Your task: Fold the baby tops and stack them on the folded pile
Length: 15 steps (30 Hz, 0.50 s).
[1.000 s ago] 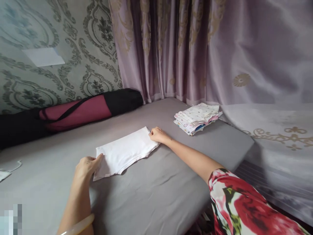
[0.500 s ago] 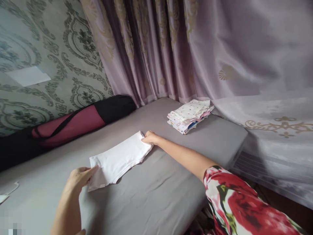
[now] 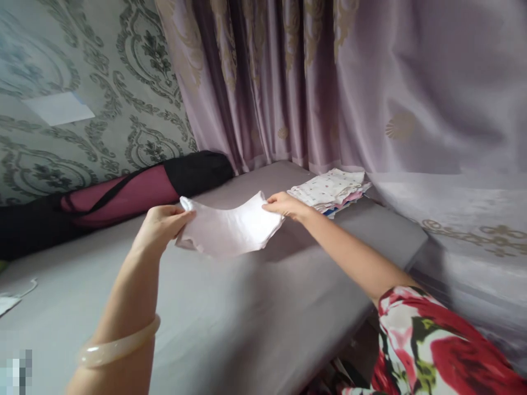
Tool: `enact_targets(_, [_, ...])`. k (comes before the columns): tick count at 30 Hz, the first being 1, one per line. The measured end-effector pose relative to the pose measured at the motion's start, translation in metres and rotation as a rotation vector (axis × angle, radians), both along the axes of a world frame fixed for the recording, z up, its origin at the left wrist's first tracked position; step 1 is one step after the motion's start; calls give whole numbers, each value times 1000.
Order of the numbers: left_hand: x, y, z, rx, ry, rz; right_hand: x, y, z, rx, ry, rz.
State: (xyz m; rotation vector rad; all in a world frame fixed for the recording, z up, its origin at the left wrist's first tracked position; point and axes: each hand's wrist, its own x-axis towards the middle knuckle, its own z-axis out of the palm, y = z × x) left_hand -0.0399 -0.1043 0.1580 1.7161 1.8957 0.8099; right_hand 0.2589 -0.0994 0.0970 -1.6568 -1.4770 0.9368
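Observation:
A folded white cloth (image 3: 230, 227) hangs between my two hands above the grey bed sheet (image 3: 197, 323), sagging in the middle. My left hand (image 3: 167, 222) pinches its left end between thumb and fingers. At the other end, my right hand (image 3: 284, 206) grips the upper corner. Just behind my right hand lies a stack of folded patterned cloths (image 3: 329, 186), white on top with pink and blue layers below; my right hand and forearm hide part of it.
A long black and pink bag (image 3: 123, 195) lies along the wallpapered wall at the left. Purple curtains (image 3: 272, 82) hang behind the bed. A small white item with a cord (image 3: 9, 303) sits at the far left edge.
Both hands have lifted the white cloth off the sheet and moved it away from me, towards the stack. The cloth now sags between them, its ends closer together.

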Motion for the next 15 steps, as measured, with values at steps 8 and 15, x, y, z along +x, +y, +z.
enact_targets(8, [130, 40, 8, 88, -439, -104, 122, -1, 75, 21, -140, -268])
enact_targets(15, [236, 57, 2, -4, -752, -198, 202, 16, 92, 9, -502, -485])
